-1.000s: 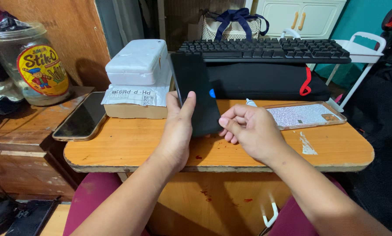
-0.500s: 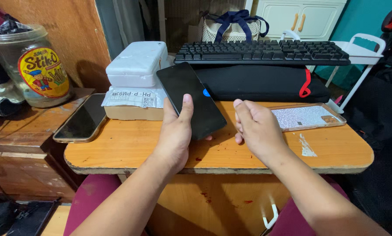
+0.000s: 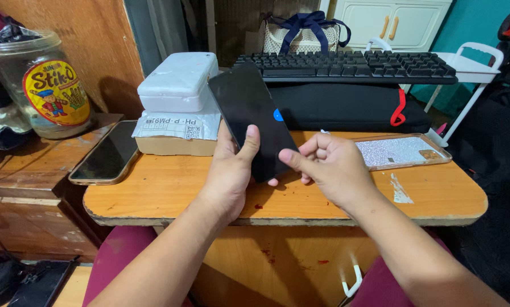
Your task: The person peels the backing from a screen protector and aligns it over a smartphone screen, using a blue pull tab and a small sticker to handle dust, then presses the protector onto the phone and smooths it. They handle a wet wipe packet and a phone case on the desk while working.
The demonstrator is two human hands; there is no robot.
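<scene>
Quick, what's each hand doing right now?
Left hand: closed around the black phone, thumb on its screen.
Right hand: fingers pinching the phone's lower right edge.

Black phone (image 3: pixel 254 122): lower end hidden behind left hand (image 3: pixel 229 173) and right hand (image 3: pixel 329 167). Left fingers behind phone, only thumb visible. Both forearms cut by bottom edge. Plastic jar (image 3: pixel 41 85): left side cut by frame edge. Cardboard box (image 3: pixel 175 142) mostly covered by white foam box (image 3: pixel 178 82). Black pouch (image 3: pixel 351 108): top hidden under keyboard (image 3: pixel 346 65).
</scene>
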